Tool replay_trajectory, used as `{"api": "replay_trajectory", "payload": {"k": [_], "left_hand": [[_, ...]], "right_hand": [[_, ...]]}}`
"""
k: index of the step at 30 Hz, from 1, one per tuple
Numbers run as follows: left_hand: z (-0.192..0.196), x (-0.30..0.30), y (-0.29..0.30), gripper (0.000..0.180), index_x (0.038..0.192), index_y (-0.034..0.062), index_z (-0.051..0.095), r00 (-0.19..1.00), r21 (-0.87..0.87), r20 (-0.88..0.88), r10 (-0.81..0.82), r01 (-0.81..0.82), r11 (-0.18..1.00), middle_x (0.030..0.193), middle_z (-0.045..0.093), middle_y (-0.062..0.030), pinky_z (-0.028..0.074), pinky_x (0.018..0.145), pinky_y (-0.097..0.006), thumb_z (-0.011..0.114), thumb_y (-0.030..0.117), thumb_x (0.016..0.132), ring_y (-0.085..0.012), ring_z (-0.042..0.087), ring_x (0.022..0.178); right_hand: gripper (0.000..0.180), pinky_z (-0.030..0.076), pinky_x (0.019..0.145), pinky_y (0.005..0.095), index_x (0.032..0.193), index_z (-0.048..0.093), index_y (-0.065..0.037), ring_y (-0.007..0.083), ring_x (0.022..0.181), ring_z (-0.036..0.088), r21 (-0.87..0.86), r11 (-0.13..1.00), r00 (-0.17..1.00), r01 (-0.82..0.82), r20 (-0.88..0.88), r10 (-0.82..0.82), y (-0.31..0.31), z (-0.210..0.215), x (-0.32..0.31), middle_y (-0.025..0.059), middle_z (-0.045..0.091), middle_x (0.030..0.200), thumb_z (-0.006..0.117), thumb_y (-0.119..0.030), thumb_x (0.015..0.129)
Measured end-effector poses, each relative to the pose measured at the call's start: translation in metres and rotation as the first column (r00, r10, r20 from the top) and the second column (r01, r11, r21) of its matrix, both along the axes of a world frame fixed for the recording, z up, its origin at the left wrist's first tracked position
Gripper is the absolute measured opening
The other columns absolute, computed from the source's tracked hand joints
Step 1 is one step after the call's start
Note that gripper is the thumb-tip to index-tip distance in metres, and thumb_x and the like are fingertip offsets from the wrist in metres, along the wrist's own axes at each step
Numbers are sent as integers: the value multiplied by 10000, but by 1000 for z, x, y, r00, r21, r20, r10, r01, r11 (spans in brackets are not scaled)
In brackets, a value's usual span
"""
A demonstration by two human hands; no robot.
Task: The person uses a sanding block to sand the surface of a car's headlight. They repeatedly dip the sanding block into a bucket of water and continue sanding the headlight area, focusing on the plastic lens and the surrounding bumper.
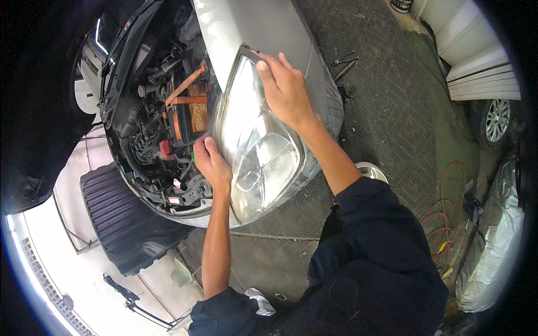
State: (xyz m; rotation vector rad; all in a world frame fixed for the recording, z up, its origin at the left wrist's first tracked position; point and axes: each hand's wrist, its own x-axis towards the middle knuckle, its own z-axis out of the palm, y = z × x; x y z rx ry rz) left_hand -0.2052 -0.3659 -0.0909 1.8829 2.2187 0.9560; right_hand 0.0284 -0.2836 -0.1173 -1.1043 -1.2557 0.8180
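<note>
- We note a large clear-lensed, teardrop-shaped car headlight unit (255, 143) at the front corner of a silver car, just below the silver fender panel (263, 25) and beside the open engine bay (162, 112).
- Our left hand (213, 162) is on the headlight's engine-bay edge, fingers (203, 147) curled around that rim and gripping it.
- Our right hand (286, 89) lies over the headlight's upper, narrow end, fingers bent over the top edge near the fender; thumb pressed on the lens. Both hands have hold of the unit.
- Progress, as we judge it: the headlight sits in or very near its opening, but both hands carry it, so we take it as not fastened. We cannot tell whether clips or screws behind it are engaged, nor whether the wiring is connected.
- Orientation: the long axis runs from the narrow tip by the fender down to the broad rounded end near the bumper (196, 215); the lens faces outward, up toward the camera.
- Nearby: an orange-and-black battery with an orange strap (188, 106) inside the engine bay, well clear of the headlight.
</note>
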Motion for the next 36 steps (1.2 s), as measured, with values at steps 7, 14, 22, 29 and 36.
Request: {"api": "replay_trajectory", "payload": {"k": [7, 14, 22, 29, 36], "left_hand": [[0, 1, 2, 359, 1099, -63, 649, 1000, 12, 13, 12, -13, 1000, 1012, 663, -218, 477, 880, -427, 487, 256, 1062, -347, 625, 925], [0, -1, 1, 348, 1099, -56, 649, 1000, 48, 28, -7, 6, 999, 1009, 659, -218, 473, 871, -437, 505, 259, 1062, -355, 624, 924], [0, 2, 3, 351, 1072, -50, 646, 1000, 32, 19, -4, 3, 999, 1022, 652, -221, 468, 886, -436, 503, 271, 1065, -375, 616, 939], [-4, -1, 3, 353, 1088, -42, 649, 1000, 42, -6, -8, 9, 999, 1036, 655, -232, 468, 897, -452, 498, 276, 1064, -398, 622, 958], [0, 2, 3, 365, 1084, -40, 648, 999, -4, -32, 3, -3, 1000, 1044, 653, -233, 463, 888, -458, 485, 287, 1070, -402, 620, 958]], "right_hand": [[610, 334, 1208, 527, 1530, 410, 52, 417, 1466, 419, -30, 999, 993, 21, 116, -18, -22, 12, -22, 275, 435, 1570, 557, -254, 1024], [576, 328, 1205, 524, 1497, 424, 100, 428, 1443, 445, -16, 990, 957, 140, 257, -132, -37, 18, -45, 319, 463, 1529, 562, -177, 1011], [314, 465, 1100, 528, 1324, 608, -24, 470, 1236, 612, 85, 955, 950, 283, 113, -292, -25, 1, -41, 244, 694, 1257, 559, -117, 1029], [296, 412, 1141, 558, 1321, 625, -66, 425, 1249, 615, 82, 977, 974, 196, 97, -204, -35, -13, -41, 197, 689, 1296, 508, -156, 1065], [318, 286, 1225, 571, 1360, 606, -89, 310, 1341, 582, 131, 989, 998, 66, 2, -67, -5, -11, -28, 115, 666, 1382, 461, -183, 1093]]}}
